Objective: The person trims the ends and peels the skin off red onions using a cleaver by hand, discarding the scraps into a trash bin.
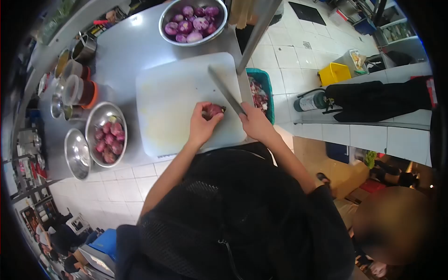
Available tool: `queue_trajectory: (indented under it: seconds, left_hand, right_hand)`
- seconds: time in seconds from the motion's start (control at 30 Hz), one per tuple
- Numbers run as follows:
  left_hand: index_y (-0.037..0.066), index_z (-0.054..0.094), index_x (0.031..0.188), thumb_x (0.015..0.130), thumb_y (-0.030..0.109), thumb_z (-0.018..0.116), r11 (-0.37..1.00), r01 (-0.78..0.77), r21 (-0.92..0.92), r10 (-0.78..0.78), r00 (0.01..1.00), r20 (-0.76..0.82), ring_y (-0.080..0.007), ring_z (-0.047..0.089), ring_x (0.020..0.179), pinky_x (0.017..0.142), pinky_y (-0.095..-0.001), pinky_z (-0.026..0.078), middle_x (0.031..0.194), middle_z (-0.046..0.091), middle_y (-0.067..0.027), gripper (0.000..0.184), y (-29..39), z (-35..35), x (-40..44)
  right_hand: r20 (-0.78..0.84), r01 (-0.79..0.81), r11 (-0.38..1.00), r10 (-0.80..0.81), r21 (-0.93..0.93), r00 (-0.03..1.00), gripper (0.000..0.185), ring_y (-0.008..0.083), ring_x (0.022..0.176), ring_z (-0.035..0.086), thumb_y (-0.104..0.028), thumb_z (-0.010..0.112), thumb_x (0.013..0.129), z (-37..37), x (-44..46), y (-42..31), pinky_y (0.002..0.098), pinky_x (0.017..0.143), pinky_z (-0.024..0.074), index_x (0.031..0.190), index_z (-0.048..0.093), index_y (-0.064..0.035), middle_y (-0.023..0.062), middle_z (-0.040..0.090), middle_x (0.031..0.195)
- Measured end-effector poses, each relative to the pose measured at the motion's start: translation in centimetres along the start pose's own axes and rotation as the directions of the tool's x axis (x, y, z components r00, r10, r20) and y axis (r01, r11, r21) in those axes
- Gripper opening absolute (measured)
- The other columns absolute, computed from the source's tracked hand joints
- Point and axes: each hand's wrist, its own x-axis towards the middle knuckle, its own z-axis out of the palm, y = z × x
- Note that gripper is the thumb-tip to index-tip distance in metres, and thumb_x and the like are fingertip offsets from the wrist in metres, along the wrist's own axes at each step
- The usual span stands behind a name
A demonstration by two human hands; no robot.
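Note:
On the white cutting board (pixel 172 93) my left hand (pixel 204 125) is closed around a red onion (pixel 214 110) with its skin on. My right hand (pixel 256 122) grips the handle of a kitchen knife (pixel 226 90). The blade points up and to the left over the board, apart from the onion. A few small dark bits lie on the board. Left of it stands a steel bowl (pixel 122 125) of unpeeled red onions (pixel 110 140). Beyond the board, another steel bowl (pixel 166 36) holds peeled purple onions (pixel 193 24).
A teal bin (pixel 268 79) with onion scraps stands beside the table's right edge, near a metal post (pixel 256 39). An empty-looking steel bowl (pixel 77 154) and sauce containers (pixel 81 91) are at left. A person (pixel 392 224) is at lower right.

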Motion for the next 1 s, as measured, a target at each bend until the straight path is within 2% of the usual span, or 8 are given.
queue_trajectory:
  seconds: [0.17,0.23,0.3,0.43,0.53,0.6,0.7,1.0]
  left_hand:
    - [0.002,0.056,0.119,0.080,0.019,0.086,0.996,0.090,0.002,-0.090,0.996,0.017,-0.0178,0.061,0.082,0.077,-0.0328,0.052,0.104,0.065,-0.0096,0.052,0.1,0.8,0.1]
    - [0.000,0.055,0.119,0.081,0.016,0.086,0.988,0.095,-0.122,-0.094,0.995,0.021,-0.0160,0.060,0.081,0.075,-0.0314,0.051,0.104,0.065,-0.0098,0.051,0.1,0.9,0.1]
    - [0.000,0.055,0.119,0.081,0.016,0.086,0.984,0.122,-0.128,-0.120,0.992,0.022,-0.0152,0.060,0.081,0.075,-0.0309,0.051,0.104,0.065,-0.0097,0.050,-0.2,1.1,0.0]
    - [0.000,0.055,0.120,0.081,0.015,0.086,0.976,0.129,-0.175,-0.131,0.991,0.001,-0.0143,0.060,0.080,0.073,-0.0306,0.051,0.103,0.065,-0.0090,0.051,-0.6,1.4,0.0]
    - [-0.001,0.055,0.121,0.081,0.014,0.086,0.985,0.127,-0.114,-0.129,0.992,-0.010,-0.0145,0.060,0.080,0.073,-0.0303,0.051,0.102,0.064,-0.0083,0.052,0.2,1.2,-0.1]
    - [-0.001,0.055,0.121,0.081,0.014,0.086,0.988,0.099,-0.119,-0.102,0.995,-0.020,-0.0148,0.061,0.081,0.073,-0.0303,0.051,0.101,0.064,-0.0084,0.052,-0.4,1.3,0.0]
    - [-0.001,0.056,0.120,0.081,0.014,0.086,0.986,0.095,-0.136,-0.098,0.995,-0.018,-0.0152,0.061,0.081,0.073,-0.0304,0.051,0.101,0.064,-0.0088,0.052,-0.2,1.2,-0.2]
    - [-0.001,0.056,0.120,0.080,0.015,0.086,0.983,0.124,-0.132,-0.124,0.992,0.009,-0.0158,0.062,0.081,0.074,-0.0309,0.052,0.105,0.065,-0.0105,0.052,0.6,1.0,-0.1]
  right_hand:
    - [0.001,0.020,0.987,-0.021,0.157,1.000,0.019,0.0536,0.084,0.062,-0.010,0.054,0.097,-2.9,-1.8,-3.0,0.0590,0.073,0.0460,0.108,0.049,0.0039,0.0336,0.062,0.082]
    - [0.042,0.016,0.978,-0.025,0.210,0.999,0.018,0.0535,0.083,0.061,-0.009,0.053,0.097,-2.9,-2.0,-3.8,0.0582,0.071,0.0452,0.109,0.048,0.0037,0.0339,0.062,0.083]
    - [0.156,-0.065,0.980,0.036,0.187,0.987,0.019,0.0530,0.089,0.059,-0.010,0.051,0.100,-3.2,-2.0,-4.7,0.0531,0.077,0.0455,0.112,0.050,0.0047,0.0339,0.061,0.089]
    - [0.185,-0.045,0.985,0.014,0.169,0.983,0.020,0.0525,0.089,0.060,-0.010,0.051,0.100,-2.5,-1.5,-4.1,0.0533,0.077,0.0456,0.114,0.050,0.0038,0.0342,0.061,0.089]
    - [0.144,-0.059,0.991,0.041,0.120,0.989,0.021,0.0530,0.086,0.060,-0.010,0.051,0.099,-2.3,-1.2,-3.0,0.0540,0.076,0.0455,0.116,0.051,0.0034,0.0336,0.061,0.086]
    - [0.035,-0.007,0.999,0.005,0.051,0.999,0.022,0.0520,0.082,0.062,-0.007,0.052,0.097,-2.1,-0.8,-2.3,0.0577,0.072,0.0471,0.117,0.049,0.0024,0.0324,0.063,0.082]
    - [0.073,-0.009,0.986,-0.004,0.168,0.997,0.022,0.0520,0.082,0.062,-0.007,0.052,0.097,-2.8,-1.3,-3.4,0.0579,0.072,0.0465,0.117,0.049,0.0022,0.0321,0.063,0.082]
    - [0.180,-0.090,0.983,0.060,0.163,0.982,0.019,0.0518,0.083,0.062,-0.007,0.051,0.098,-2.6,-1.6,-4.0,0.0563,0.072,0.0458,0.114,0.049,0.0032,0.0320,0.062,0.081]
